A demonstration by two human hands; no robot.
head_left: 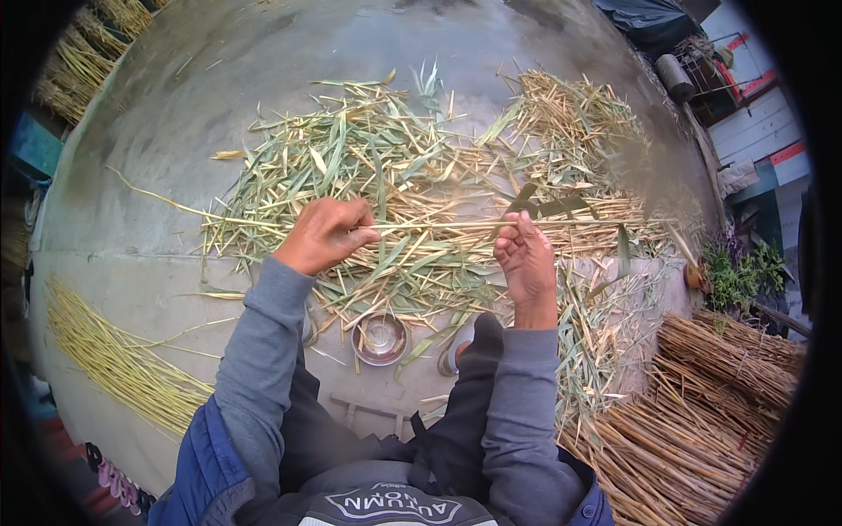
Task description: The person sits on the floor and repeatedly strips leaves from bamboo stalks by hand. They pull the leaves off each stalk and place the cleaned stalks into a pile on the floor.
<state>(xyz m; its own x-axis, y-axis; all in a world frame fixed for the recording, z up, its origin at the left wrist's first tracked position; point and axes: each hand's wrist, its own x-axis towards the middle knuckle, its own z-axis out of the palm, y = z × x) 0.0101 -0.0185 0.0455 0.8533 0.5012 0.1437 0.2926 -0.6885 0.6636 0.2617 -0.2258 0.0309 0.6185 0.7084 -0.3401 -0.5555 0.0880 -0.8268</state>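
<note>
A long, thin reed stalk (438, 225) runs level between my two hands. My left hand (326, 235) is closed round it, thumb and fingers pinching, and its thin yellow-green end bends off to the far left. At the right my right hand (528, 259) pinches the same stalk between thumb and fingertips. Dark green leaves (561, 207) still stick out from the stalk past my right hand. Under both hands lies a broad heap of cut leaves and stalk pieces (395, 184), green and straw-coloured.
A round bowl (380, 339) stands between my feet. Peeled yellow stalks (132, 359) lie at the left, thick brown reed bundles (684, 421) at the right. A second litter heap (579, 123) is at the far right, near a green plant (741, 272). Concrete floor (202, 114) stretches behind.
</note>
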